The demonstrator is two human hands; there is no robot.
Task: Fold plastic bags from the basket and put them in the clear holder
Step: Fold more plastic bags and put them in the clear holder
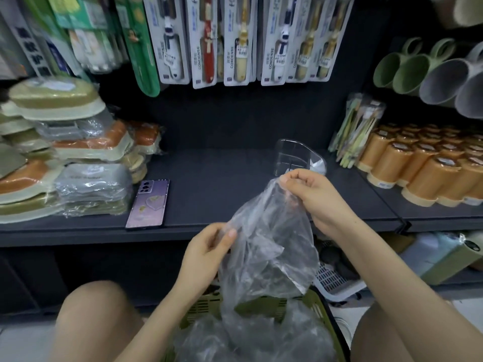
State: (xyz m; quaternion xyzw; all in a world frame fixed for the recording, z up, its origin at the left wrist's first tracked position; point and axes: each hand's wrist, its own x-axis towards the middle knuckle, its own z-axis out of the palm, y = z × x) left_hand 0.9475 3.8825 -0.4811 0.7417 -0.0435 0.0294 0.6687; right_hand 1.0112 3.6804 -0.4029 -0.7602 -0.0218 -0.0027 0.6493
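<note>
A crumpled clear plastic bag (271,246) hangs in the air in front of the dark shelf. My left hand (209,246) pinches its left edge, and my right hand (311,194) pinches its top corner higher up. The bag's lower end trails into the green basket (264,307) between my knees, where more clear bags (251,340) lie heaped. The clear holder (295,155) stands on the shelf just behind my right hand; something pale shows inside at its right.
A purple phone (149,205) lies on the dark shelf (209,178) at the left. Wrapped soap dishes (65,163) are stacked far left, orange cups (423,168) far right. A white basket (337,283) sits under the shelf. Packaged goods hang above.
</note>
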